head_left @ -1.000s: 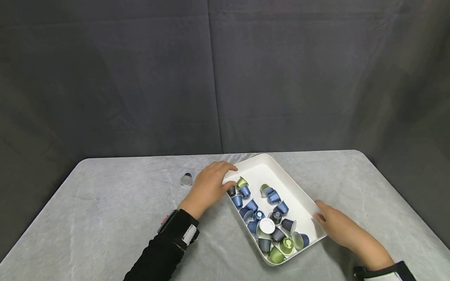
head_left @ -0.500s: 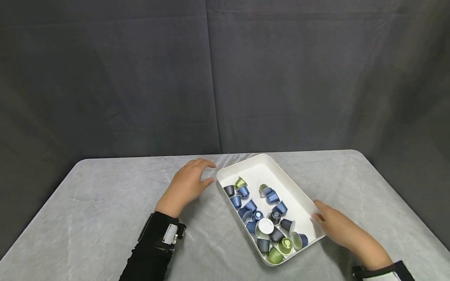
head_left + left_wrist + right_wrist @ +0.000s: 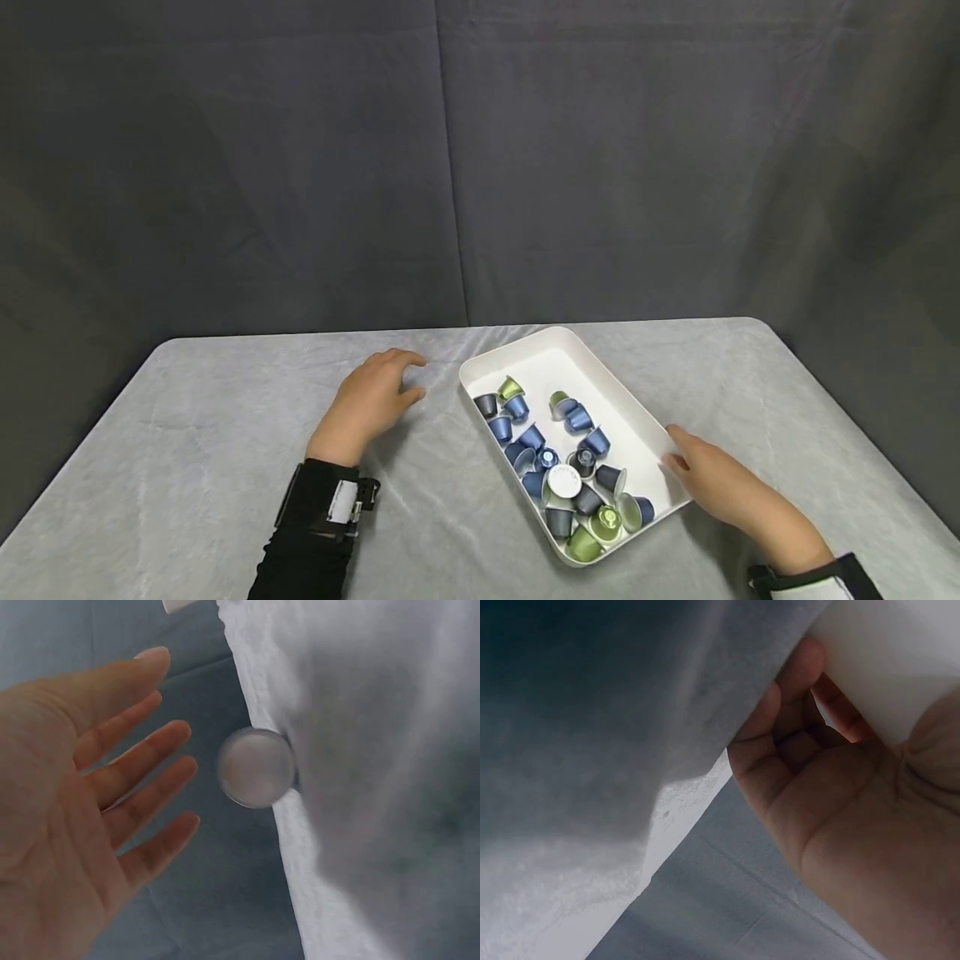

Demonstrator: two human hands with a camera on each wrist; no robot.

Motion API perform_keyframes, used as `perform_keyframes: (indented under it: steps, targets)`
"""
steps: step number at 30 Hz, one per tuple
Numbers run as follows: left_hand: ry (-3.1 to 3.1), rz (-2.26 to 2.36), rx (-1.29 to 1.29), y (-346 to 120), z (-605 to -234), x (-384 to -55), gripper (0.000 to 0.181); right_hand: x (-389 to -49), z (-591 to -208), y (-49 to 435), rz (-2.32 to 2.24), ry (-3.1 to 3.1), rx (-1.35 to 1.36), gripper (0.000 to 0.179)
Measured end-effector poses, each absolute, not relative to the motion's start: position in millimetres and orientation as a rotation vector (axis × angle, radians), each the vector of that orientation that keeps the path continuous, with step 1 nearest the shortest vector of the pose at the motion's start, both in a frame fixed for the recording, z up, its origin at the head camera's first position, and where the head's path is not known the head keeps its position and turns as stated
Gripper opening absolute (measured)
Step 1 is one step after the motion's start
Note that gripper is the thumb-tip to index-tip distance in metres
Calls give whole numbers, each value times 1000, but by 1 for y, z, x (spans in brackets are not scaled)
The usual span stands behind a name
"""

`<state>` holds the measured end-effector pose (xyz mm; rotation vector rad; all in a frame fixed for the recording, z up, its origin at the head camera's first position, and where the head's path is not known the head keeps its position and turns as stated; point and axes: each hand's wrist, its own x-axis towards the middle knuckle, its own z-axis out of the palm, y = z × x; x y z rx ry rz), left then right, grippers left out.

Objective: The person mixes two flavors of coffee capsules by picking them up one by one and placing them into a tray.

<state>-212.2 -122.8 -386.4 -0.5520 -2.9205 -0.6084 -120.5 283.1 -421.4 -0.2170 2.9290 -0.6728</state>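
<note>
In the head view my left hand [image 3: 365, 402] is above the cloth, left of the white tray [image 3: 630, 400], with nothing held. Its fingers look loosely extended in the left wrist view, and just beyond the fingertips lies a coffee capsule [image 3: 256, 768] with its round silvery lid facing the camera. That capsule is hidden behind the hand in the head view. My right hand [image 3: 716, 479] grips the tray's right edge, thumb over the rim and curled fingers [image 3: 802, 664] along the outer wall. Blue, dark and green coffee capsules lie inside, including a blue capsule [image 3: 578, 418] and a green capsule [image 3: 584, 543].
A pale grey cloth covers the table [image 3: 187, 467], whose rounded far edge meets a dark grey curtain [image 3: 300, 167]. The tray stands at a slant, its far corner close to the table's back edge. Several capsules crowd its near end.
My left hand has left the tray's left side and moved left to where the loose capsule was visible, now covering it. My right hand stays on the tray.
</note>
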Motion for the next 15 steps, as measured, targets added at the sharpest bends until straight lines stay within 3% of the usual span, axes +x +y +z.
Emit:
perform_keyframes:
  steps: [15]
  targets:
    - [-3030,-580,-475,-137,-401,-216,51,-119,-419,281,-698,2937,-217,40]
